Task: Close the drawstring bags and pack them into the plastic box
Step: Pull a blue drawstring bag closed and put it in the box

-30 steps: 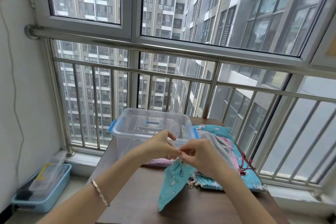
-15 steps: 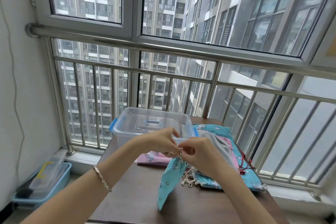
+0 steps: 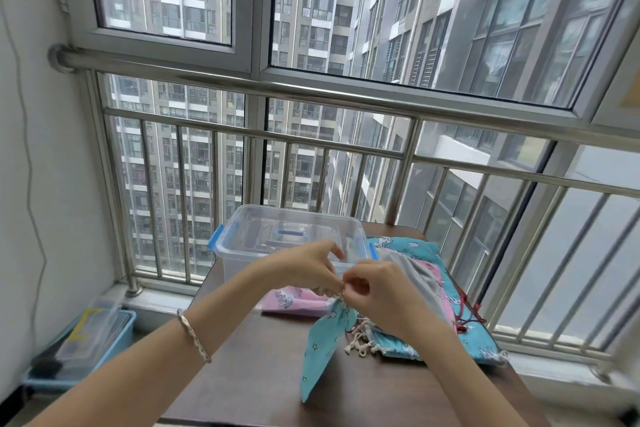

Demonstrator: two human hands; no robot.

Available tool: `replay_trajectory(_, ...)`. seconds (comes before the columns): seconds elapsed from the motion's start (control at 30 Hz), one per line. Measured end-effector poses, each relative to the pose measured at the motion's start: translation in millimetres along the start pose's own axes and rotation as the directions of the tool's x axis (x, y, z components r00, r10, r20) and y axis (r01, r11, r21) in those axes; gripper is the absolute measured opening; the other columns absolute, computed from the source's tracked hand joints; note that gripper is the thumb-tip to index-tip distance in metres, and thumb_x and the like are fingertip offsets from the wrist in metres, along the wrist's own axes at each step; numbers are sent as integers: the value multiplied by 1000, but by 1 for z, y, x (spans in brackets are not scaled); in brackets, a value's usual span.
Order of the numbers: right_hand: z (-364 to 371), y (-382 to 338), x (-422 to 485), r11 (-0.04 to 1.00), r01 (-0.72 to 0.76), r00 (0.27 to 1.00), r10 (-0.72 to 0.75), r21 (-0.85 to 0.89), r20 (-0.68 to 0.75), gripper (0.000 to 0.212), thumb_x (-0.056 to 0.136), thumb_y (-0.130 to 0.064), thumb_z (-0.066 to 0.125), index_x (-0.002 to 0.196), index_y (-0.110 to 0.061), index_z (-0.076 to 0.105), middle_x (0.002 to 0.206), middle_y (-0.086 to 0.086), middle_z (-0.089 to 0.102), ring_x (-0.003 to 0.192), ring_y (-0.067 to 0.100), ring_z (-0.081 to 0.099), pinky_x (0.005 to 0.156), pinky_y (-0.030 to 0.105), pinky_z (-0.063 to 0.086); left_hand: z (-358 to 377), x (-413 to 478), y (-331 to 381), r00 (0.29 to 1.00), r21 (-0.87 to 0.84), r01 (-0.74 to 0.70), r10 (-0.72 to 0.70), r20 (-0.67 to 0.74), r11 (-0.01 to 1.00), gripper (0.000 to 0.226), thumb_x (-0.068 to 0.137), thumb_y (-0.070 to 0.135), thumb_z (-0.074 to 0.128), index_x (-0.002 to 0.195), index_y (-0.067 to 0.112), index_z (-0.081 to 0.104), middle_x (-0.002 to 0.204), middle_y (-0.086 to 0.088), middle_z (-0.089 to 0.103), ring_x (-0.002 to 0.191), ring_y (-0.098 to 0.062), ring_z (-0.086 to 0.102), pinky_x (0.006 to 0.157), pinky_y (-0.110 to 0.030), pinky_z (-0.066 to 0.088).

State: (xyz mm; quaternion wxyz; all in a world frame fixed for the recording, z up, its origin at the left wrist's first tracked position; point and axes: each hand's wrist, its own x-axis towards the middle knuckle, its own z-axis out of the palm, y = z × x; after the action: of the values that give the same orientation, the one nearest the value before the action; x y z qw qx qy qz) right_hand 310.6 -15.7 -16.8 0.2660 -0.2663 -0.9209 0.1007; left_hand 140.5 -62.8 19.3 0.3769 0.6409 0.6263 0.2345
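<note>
Grip tight on teal bag [image 3: 322,347], left hand [image 3: 304,270] and right hand [image 3: 377,291], over brown table [image 3: 249,374] by window [image 3: 433,17].

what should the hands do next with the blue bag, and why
Probably draw its mouth fully shut. The left hand and right hand both pinch the gathered mouth of the blue bag, which hangs over the table, outside the plastic box.
</note>
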Motion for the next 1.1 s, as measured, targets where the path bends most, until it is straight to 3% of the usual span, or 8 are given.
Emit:
replay_trajectory(0.2, -1, 9, 6, 851, -320, 946, 262, 416, 190, 16, 85, -17, 63, 70, -21, 69, 67, -4, 60, 61, 3, 49, 62, 22, 39, 6, -2, -3, 974, 170, -177, 197, -112, 970, 37, 88, 22, 68, 119, 19, 48, 87, 2, 70, 69, -5, 61, 58, -17, 47)
replay_trajectory(0.53, 7, 14, -1, 756, -213, 967, 252, 618, 25, 8, 79, -6, 71, 82, -13, 68, 71, 11, 69, 63, 17, 61, 62, 34, 51, 6, 1, -7, 973, 53, -221, 223, -57, 974, 30, 91, 16, 62, 115, 20, 44, 89, 0, 66, 84, -16, 63, 85, -39, 55)
replay_trajectory(0.67, 3, 16, 1, 511, -260, 944, 313, 819, 104, 29, 80, 7, 68, 98, -6, 49, 76, 15, 67, 70, 26, 62, 67, 33, 51, 5, 2, -8, 971, 18, -230, 231, -54, 973, 29, 92, 13, 62, 117, 16, 47, 91, -2, 67, 82, -14, 64, 83, -34, 55)
replay_trajectory(0.8, 8, 17, 2, 97, -314, 902, 340, 944, 265, 45, 57, -6, 80, 89, -9, 48, 70, 10, 58, 57, 15, 46, 51, 20, 40, 5, 1, -8, 964, 64, -220, 227, -137, 973, 20, 93, 16, 61, 110, 7, 61, 91, -2, 68, 85, -15, 67, 79, -27, 57)
replay_trajectory(0.87, 15, 18, 0, 21, -291, 892, 368, 956, 263, 42, 57, -4, 80, 84, -9, 48, 67, 9, 56, 54, 13, 47, 49, 19, 39, 8, 2, -8, 953, 137, -203, 228, -200, 970, 14, 93, 19, 61, 102, 9, 64, 85, 1, 68, 81, -14, 66, 75, -25, 56)
replay_trajectory(0.93, 20, 16, -2, 96, -273, 891, 401, 957, 214, 34, 62, -4, 78, 81, -10, 50, 72, 13, 59, 60, 16, 49, 55, 22, 40, 11, 4, -11, 941, 215, -181, 233, -246, 960, 10, 93, 22, 61, 93, 13, 65, 79, 4, 64, 73, -12, 61, 67, -24, 51)
replay_trajectory(1.0, 23, 13, -3, 314, -245, 899, 428, 917, 94, 25, 68, -2, 78, 76, -10, 56, 73, 12, 61, 65, 17, 52, 60, 24, 41, 14, 6, -14, 947, 233, -141, 200, -251, 962, 13, 93, 26, 59, 87, 16, 65, 76, 3, 63, 68, -12, 56, 64, -26, 46)
replay_trajectory(1.1, 25, 11, -3, 617, -190, 912, 399, 764, -96, 15, 77, -2, 74, 74, -12, 64, 62, 7, 58, 60, 15, 49, 55, 25, 41, 16, 8, -16, 977, -10, -96, 92, -193, 995, 18, 95, 25, 56, 84, 13, 61, 73, 2, 60, 66, -9, 54, 61, -21, 46)
